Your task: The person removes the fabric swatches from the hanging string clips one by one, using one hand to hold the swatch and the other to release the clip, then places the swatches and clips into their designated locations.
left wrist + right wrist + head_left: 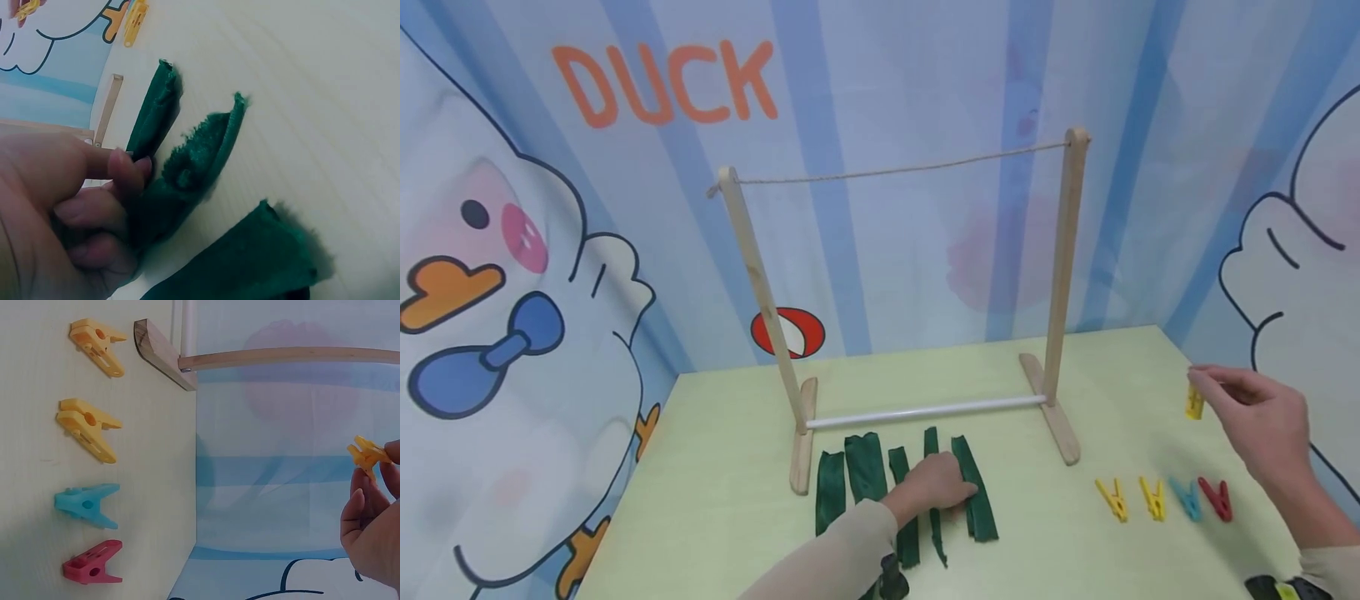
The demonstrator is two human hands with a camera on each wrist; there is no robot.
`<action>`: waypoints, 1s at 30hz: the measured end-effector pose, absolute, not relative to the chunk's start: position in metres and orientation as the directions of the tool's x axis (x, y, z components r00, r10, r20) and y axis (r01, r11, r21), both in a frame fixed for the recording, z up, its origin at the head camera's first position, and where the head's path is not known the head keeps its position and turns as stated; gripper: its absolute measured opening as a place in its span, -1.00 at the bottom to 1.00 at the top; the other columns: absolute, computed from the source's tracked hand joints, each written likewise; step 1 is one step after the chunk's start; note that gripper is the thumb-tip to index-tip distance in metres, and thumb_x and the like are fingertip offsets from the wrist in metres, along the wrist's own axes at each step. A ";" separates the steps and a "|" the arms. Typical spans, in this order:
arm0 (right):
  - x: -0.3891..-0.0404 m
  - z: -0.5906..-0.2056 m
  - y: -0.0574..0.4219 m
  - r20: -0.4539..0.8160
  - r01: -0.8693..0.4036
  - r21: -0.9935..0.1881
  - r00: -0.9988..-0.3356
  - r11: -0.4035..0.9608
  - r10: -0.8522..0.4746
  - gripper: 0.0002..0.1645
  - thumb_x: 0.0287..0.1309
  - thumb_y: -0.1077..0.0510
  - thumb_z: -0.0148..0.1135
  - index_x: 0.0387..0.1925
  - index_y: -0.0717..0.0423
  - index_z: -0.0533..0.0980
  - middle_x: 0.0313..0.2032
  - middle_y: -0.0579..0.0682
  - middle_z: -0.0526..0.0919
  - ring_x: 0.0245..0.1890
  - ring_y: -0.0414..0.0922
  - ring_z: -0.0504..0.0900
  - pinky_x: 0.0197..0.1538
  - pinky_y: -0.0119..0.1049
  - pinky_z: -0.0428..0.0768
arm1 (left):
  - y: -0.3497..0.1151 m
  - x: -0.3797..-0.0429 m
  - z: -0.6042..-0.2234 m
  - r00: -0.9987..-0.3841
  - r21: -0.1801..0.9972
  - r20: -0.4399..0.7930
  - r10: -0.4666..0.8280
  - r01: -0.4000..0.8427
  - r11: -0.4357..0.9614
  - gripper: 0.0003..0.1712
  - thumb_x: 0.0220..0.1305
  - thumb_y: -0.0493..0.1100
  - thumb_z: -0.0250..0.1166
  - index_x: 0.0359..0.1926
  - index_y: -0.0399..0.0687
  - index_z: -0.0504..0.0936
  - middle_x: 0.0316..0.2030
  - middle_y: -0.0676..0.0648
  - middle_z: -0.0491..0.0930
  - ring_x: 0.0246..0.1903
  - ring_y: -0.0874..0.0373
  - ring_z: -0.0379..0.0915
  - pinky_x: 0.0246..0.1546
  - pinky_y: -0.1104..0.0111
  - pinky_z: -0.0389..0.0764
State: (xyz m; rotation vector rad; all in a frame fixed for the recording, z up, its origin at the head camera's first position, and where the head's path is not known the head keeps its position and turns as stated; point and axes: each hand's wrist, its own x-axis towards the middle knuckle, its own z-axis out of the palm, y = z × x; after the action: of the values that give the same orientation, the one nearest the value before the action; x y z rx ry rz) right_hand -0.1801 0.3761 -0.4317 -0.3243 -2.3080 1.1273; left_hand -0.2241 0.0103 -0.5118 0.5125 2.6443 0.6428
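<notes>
Several dark green cloth strips lie side by side on the table. Over them is my left hand, its curled fingers pinching at the edge of the rightmost strip; the left wrist view shows this strip at the fingertips. A narrow strip passes beneath the same hand, and the exact grip is partly hidden. On the right side, raised above the table, my right hand pinches a yellow clothespin between thumb and fingers. In the right wrist view the clothespin sits at the fingertips.
Two yellow clothespins, a blue clothespin and a red clothespin lie in a row at the right. Behind the strips stands a wooden frame with a string across its top and a white rod low down.
</notes>
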 end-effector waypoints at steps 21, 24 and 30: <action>-0.179 -0.458 0.407 0.292 0.154 -0.558 -0.883 0.815 0.367 -0.56 0.39 0.04 0.18 -0.04 0.40 0.60 -0.29 0.35 0.67 -0.51 -0.02 0.54 -0.59 -0.26 0.40 | 0.004 -0.226 -0.492 -0.873 0.605 -0.224 0.433 0.224 0.764 -0.44 0.42 0.05 0.25 -0.70 -0.12 0.71 -0.79 -0.04 0.54 -0.73 0.17 0.41 -0.63 0.37 0.36; -0.179 -0.468 0.415 0.252 0.169 -0.514 -0.908 0.841 0.336 -0.58 0.38 0.09 0.18 -0.09 0.47 0.58 -0.55 0.18 0.65 -0.58 0.04 0.58 -0.62 -0.21 0.39 | 0.003 -0.226 -0.495 -0.865 0.632 -0.233 0.445 0.213 0.745 -0.44 0.41 0.05 0.25 -0.70 -0.12 0.70 -0.82 -0.02 0.49 -0.76 0.19 0.33 -0.63 0.38 0.34; -0.176 -0.483 0.426 0.184 0.213 -0.455 -0.928 0.865 0.325 -0.57 0.31 0.16 0.18 -0.10 0.57 0.53 -0.78 -0.06 0.50 -0.71 -0.03 0.47 -0.66 -0.20 0.32 | 0.001 -0.226 -0.500 -0.857 0.663 -0.239 0.457 0.200 0.721 -0.42 0.42 0.06 0.24 -0.72 -0.12 0.69 -0.87 0.02 0.39 -0.80 0.22 0.21 -0.64 0.38 0.30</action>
State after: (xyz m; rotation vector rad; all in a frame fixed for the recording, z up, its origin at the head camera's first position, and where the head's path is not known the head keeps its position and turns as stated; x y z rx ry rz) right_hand -0.1756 0.4256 -0.4829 -0.4083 -2.7838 0.6362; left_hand -0.2255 0.0012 -0.4999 0.5079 2.5383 0.9135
